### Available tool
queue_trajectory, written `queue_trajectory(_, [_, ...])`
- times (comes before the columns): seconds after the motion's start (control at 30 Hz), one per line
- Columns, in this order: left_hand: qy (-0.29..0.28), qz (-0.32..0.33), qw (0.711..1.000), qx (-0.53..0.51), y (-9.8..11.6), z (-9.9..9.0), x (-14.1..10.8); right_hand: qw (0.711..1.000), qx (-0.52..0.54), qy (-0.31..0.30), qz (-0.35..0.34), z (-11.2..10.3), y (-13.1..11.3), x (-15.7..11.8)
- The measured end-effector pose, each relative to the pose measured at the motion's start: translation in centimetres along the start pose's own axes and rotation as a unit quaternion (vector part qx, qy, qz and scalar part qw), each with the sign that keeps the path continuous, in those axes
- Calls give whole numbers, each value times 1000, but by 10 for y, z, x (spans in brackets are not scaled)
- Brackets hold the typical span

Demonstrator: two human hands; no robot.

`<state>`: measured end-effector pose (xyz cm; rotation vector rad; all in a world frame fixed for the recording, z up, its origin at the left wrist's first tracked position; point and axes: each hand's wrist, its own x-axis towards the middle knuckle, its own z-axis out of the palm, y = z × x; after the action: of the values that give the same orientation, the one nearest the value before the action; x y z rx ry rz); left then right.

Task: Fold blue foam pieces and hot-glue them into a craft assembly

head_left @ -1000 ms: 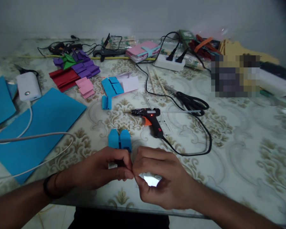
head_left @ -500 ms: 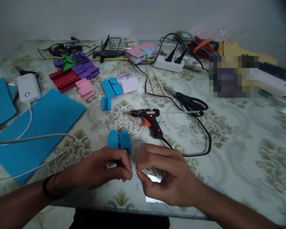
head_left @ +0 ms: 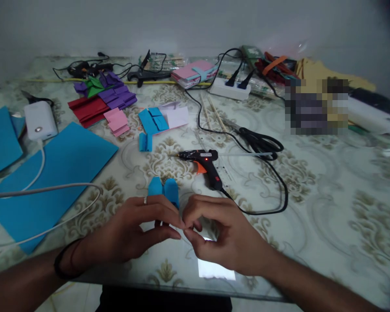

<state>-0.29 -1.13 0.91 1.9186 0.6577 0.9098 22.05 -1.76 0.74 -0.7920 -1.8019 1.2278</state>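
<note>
My left hand (head_left: 149, 225) and my right hand (head_left: 219, 234) meet at the fingertips above the table's front part. The left thumb is apart from its fingers, and nothing shows between them. My right thumb and forefinger are pinched together; anything between them is too small to make out. Just behind my fingers lies a folded blue paper piece (head_left: 171, 190), partly covered by the left hand. Beyond it a black glue gun (head_left: 209, 167) with an orange trigger and a lit red light rests on its side, nozzle to the left.
Blue sheets (head_left: 61, 164) and a white power bank (head_left: 40, 120) with a cable lie at left. Folded papers (head_left: 117, 95) are behind. Black-handled scissors (head_left: 260, 141), sticks (head_left: 216, 113) and a power strip (head_left: 230, 89) stand farther back, with the gun's cord looping right.
The left fingers have moved right and now touch the right fingertips. The left thumb has spread away from its fingers. The right hand has shifted slightly left.
</note>
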Motion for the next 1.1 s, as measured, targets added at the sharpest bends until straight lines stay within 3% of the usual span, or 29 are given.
queue_trajectory(0.27, [-18,-1,999,28,5,-6,1,990,83,-37,112,2,1,-1])
queue_trajectory(0.5, [-7,22,997,70,4,-10,0,956,208,-43,204,0,2,2])
queue_trajectory(0.83, [15,19,996,81,5,-7,2,938,244,-14,247,3,3,3])
queue_trajectory(1.1, [-5,48,994,100,3,-11,2,932,242,3,269,4,10,2])
